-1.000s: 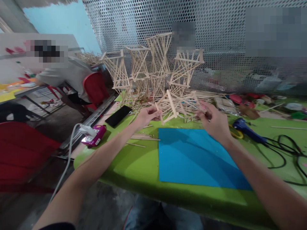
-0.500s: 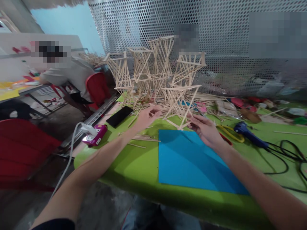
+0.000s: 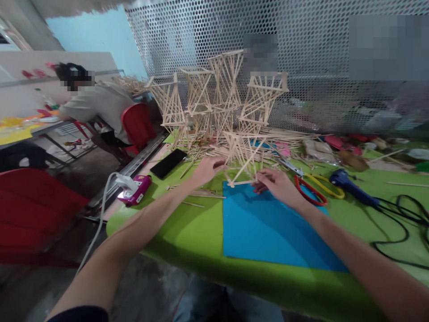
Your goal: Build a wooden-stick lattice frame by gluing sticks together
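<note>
A small wooden-stick frame [image 3: 244, 167] is held between my two hands at the back edge of the blue sheet [image 3: 268, 232]. My left hand [image 3: 209, 170] is at its left side with the fingers curled in at the sticks; the fingertips are partly hidden. On the other side, my right hand [image 3: 276, 185] pinches the lower right corner between thumb and fingers. Behind the frame stand several taller stick towers [image 3: 197, 91], joined in a cluster. Loose sticks [image 3: 208, 193] lie on the green table cover [image 3: 187, 228] by my left forearm.
Scissors [image 3: 310, 190] with red and yellow handles lie right of my right hand. Beyond them is a blue glue gun [image 3: 351, 187] with its black cable. A black phone [image 3: 168, 163] and a purple power strip [image 3: 136, 190] lie left. A person [image 3: 100, 103] sits at another table.
The stick frame has turned and come down and left toward the blue sheet. My left hand has closed in on its left side, and my right hand has shifted left with it.
</note>
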`<action>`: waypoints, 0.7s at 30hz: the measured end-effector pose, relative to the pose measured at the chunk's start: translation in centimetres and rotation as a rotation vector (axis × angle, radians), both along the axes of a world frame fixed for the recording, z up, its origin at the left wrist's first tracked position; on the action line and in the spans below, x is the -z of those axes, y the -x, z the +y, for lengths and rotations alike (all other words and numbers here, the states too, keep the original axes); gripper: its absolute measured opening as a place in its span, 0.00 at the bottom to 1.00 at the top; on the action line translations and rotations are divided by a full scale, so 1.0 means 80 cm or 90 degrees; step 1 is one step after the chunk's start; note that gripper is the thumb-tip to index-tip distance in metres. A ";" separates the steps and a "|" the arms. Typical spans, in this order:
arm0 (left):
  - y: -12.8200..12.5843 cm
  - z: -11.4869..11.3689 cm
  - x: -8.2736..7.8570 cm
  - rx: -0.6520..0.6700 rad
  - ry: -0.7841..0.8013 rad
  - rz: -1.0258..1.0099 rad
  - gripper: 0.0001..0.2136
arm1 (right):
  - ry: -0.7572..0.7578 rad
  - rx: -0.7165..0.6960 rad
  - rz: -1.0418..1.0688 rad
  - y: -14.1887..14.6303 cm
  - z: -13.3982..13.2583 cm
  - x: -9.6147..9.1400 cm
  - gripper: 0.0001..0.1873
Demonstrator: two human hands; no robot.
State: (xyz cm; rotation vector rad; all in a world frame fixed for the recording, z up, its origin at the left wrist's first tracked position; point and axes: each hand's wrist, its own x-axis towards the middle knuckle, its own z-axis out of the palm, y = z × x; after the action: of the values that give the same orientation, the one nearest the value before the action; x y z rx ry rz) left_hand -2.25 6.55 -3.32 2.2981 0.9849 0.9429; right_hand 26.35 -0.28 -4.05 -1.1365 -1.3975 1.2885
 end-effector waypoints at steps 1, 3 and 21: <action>0.003 0.004 0.002 -0.006 -0.013 0.007 0.13 | -0.011 -0.023 -0.043 0.001 -0.002 0.000 0.25; 0.007 0.010 0.004 -0.016 -0.023 0.016 0.14 | -0.038 -0.056 -0.113 0.003 -0.005 0.000 0.25; -0.008 0.009 0.008 -0.020 0.006 0.017 0.12 | -0.339 0.199 -0.228 -0.002 -0.027 -0.026 0.19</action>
State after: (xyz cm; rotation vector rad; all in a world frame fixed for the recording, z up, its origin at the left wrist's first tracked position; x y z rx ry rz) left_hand -1.59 7.30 -3.99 2.2988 1.0378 0.9207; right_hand 26.53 -2.43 -1.99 -1.1776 -1.6138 0.4591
